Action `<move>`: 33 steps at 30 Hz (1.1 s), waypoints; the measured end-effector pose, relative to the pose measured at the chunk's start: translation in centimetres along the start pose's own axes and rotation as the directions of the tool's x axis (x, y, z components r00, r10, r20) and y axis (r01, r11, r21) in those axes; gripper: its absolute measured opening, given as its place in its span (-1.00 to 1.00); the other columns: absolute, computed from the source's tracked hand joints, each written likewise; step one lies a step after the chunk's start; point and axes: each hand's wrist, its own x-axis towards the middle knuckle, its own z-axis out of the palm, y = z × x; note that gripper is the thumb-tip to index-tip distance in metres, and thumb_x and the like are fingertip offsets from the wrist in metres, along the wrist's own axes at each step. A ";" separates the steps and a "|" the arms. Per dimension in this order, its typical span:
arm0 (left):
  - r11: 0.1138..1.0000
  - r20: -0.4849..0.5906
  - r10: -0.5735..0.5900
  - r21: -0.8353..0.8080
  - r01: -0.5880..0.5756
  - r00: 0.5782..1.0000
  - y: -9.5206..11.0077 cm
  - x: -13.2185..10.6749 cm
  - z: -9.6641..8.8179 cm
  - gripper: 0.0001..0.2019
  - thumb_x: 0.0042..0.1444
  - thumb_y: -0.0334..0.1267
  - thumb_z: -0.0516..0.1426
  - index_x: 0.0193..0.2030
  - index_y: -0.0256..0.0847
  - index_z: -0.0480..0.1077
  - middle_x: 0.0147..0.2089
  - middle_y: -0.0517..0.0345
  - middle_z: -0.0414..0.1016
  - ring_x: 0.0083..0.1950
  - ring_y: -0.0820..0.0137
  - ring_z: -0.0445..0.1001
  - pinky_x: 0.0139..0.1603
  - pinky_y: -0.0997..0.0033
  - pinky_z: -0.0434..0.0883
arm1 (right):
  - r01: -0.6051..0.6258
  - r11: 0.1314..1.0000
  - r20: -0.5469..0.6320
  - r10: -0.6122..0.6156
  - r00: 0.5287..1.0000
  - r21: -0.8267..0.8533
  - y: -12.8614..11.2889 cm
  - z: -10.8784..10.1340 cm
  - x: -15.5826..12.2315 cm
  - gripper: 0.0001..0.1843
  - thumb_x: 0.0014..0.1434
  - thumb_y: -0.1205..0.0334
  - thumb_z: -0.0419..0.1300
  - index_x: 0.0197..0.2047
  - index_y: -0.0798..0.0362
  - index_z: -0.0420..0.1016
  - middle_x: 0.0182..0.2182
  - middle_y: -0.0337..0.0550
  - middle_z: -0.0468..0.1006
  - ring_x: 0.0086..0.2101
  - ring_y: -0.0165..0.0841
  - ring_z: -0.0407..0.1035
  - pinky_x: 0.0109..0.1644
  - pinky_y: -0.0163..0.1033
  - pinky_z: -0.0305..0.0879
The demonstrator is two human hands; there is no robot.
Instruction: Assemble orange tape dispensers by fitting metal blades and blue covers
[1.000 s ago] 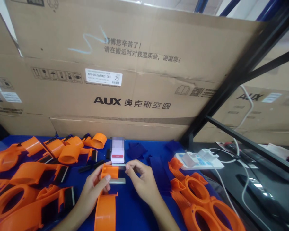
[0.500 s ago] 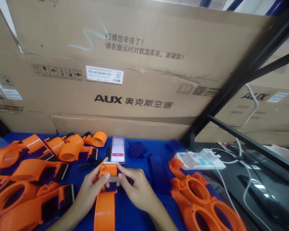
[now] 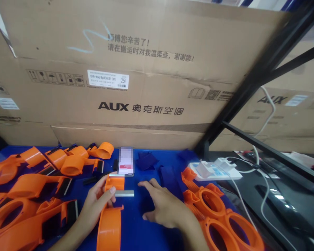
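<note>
My left hand [image 3: 98,200] is closed round the upper end of an orange tape dispenser [image 3: 109,228], its ring part pointing toward me. A short silvery metal strip [image 3: 127,193] sticks out to the right by my left thumb; its left end is hidden. Another pale metal edge [image 3: 117,175] lies across the dispenser's top. To the right, my right hand [image 3: 163,204] hovers above the blue table [image 3: 138,230] with fingers apart, holding nothing. Dark blue flat pieces [image 3: 170,177] lie just beyond it.
Several orange dispensers with black parts [image 3: 31,184] crowd the left side. Orange dispenser frames [image 3: 217,233] are piled at right, near a white power strip [image 3: 211,170] with cables. A phone [image 3: 126,162] stands behind my hands, before a large cardboard box [image 3: 146,87].
My right hand has let go of the metal strip and moved right, its fingers spreading. My left hand keeps its hold on the dispenser. The view has shifted slightly.
</note>
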 end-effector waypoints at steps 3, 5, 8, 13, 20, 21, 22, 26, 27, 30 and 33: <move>1.000 -0.015 0.008 0.017 -0.007 1.000 0.2 -0.2 0.3 -0.44 0.18 -0.01 0.29 0.24 -0.20 0.37 -0.44 0.24 0.47 -0.49 0.45 0.36 -0.47 0.49 0.34 | 0.036 0.996 -0.045 -0.040 0.998 -0.079 -0.2 0.4 0.7 -0.26 0.04 0.24 0.41 0.29 -0.21 0.39 0.21 -0.09 0.37 -0.03 -0.09 0.50 0.11 -0.04 0.34; 1.000 -0.029 0.008 0.028 -0.007 1.000 0.3 -0.2 0.4 -0.48 0.17 -0.01 0.30 0.20 -0.20 0.39 -0.44 0.24 0.48 -0.48 0.44 0.37 -0.46 0.49 0.35 | 0.074 0.990 -0.099 -0.086 0.991 -0.120 -0.1 0.7 1.2 -0.46 0.16 0.27 0.31 0.22 -0.16 0.45 0.16 -0.08 0.40 -0.08 -0.16 0.52 0.04 -0.10 0.36; 0.999 -0.019 0.013 0.037 -0.013 1.000 0.3 -0.1 0.4 -0.51 0.17 -0.01 0.30 0.16 -0.18 0.41 -0.44 0.24 0.48 -0.49 0.44 0.37 -0.46 0.49 0.36 | 0.131 0.977 -0.168 -0.159 0.973 -0.167 -0.2 1.3 1.8 -0.64 0.26 0.35 0.18 0.11 -0.10 0.52 0.07 -0.08 0.46 -0.10 -0.20 0.52 0.00 -0.16 0.36; 0.999 -0.031 0.005 0.054 -0.004 0.999 0.4 -0.2 0.5 -0.48 0.14 0.01 0.30 0.18 -0.16 0.41 -0.46 0.25 0.47 -0.50 0.42 0.38 -0.46 0.47 0.37 | 0.185 0.965 -0.245 -0.227 0.942 -0.184 -0.7 1.5 2.2 -0.67 0.29 0.35 0.14 0.09 -0.06 0.51 0.06 -0.07 0.50 -0.09 -0.22 0.52 -0.01 -0.18 0.38; 0.996 -0.026 0.028 0.084 -0.025 0.999 0.5 -0.5 0.5 -0.53 0.19 0.00 0.27 0.16 -0.17 0.41 -0.45 0.24 0.47 -0.46 0.41 0.40 -0.43 0.48 0.36 | 0.224 0.962 -0.307 -0.264 0.915 -0.158 -1.0 1.3 2.4 -0.67 0.28 0.34 0.14 0.09 -0.06 0.47 0.05 -0.11 0.52 -0.04 -0.24 0.49 -0.02 -0.22 0.37; 0.996 -0.024 0.025 0.084 -0.023 0.999 0.5 -0.5 0.5 -0.53 0.19 0.00 0.27 0.16 -0.17 0.41 -0.45 0.24 0.47 -0.46 0.41 0.40 -0.42 0.48 0.36 | 0.211 0.961 -0.301 -0.258 0.918 -0.179 -1.0 1.5 2.5 -0.67 0.28 0.34 0.14 0.09 -0.06 0.48 0.05 -0.10 0.52 -0.04 -0.23 0.49 -0.03 -0.22 0.37; 0.996 -0.024 0.026 0.082 -0.024 0.999 0.5 -0.5 0.5 -0.53 0.19 0.00 0.27 0.17 -0.16 0.40 -0.44 0.24 0.47 -0.45 0.41 0.40 -0.42 0.48 0.37 | 0.199 0.959 -0.296 -0.253 0.921 -0.200 -1.0 1.6 2.7 -0.67 0.27 0.34 0.15 0.09 -0.06 0.48 0.05 -0.09 0.52 -0.04 -0.22 0.48 -0.04 -0.21 0.36; 0.998 -0.015 0.037 0.052 -0.036 0.999 0.6 -0.4 0.4 -0.53 0.18 0.00 0.29 0.14 -0.18 0.41 -0.49 0.32 0.38 -0.51 0.48 0.28 -0.49 0.54 0.26 | 0.178 0.952 -0.299 -0.250 0.921 -0.250 -1.0 2.2 3.0 -0.68 0.29 0.37 0.13 0.09 -0.02 0.49 0.05 -0.05 0.51 0.01 -0.19 0.44 -0.02 -0.18 0.34; 0.999 -0.011 0.036 0.041 -0.035 0.999 0.7 -0.3 0.3 -0.53 0.16 0.00 0.30 0.13 -0.18 0.41 -0.51 0.36 0.35 -0.55 0.51 0.22 -0.53 0.55 0.21 | 0.190 0.950 -0.303 -0.263 0.916 -0.249 -1.1 2.2 3.0 -0.69 0.30 0.35 0.14 0.09 -0.01 0.50 0.05 -0.04 0.51 0.02 -0.18 0.42 0.02 -0.16 0.33; 1.000 -0.029 0.028 0.003 -0.028 0.999 0.5 -0.2 0.0 -0.55 0.15 0.01 0.31 0.08 -0.18 0.42 -0.56 0.42 0.25 -0.58 0.54 0.10 -0.57 0.56 0.11 | 0.273 0.932 -0.298 -0.338 0.893 -0.239 -1.5 2.3 2.7 -0.67 0.33 0.21 0.20 0.15 -0.06 0.50 0.09 -0.04 0.47 0.06 -0.14 0.35 0.17 -0.06 0.25; 0.999 -0.069 0.009 -0.031 -0.011 0.998 0.1 0.0 -0.3 -0.57 0.11 0.03 0.33 0.01 -0.18 0.44 -0.60 0.42 0.24 -0.58 0.52 0.13 -0.55 0.56 0.13 | 0.320 0.912 -0.253 -0.382 0.889 -0.256 -2.1 2.5 2.5 -0.70 0.29 0.16 0.29 0.08 -0.13 0.57 0.12 -0.07 0.43 0.07 -0.11 0.29 0.19 0.02 0.19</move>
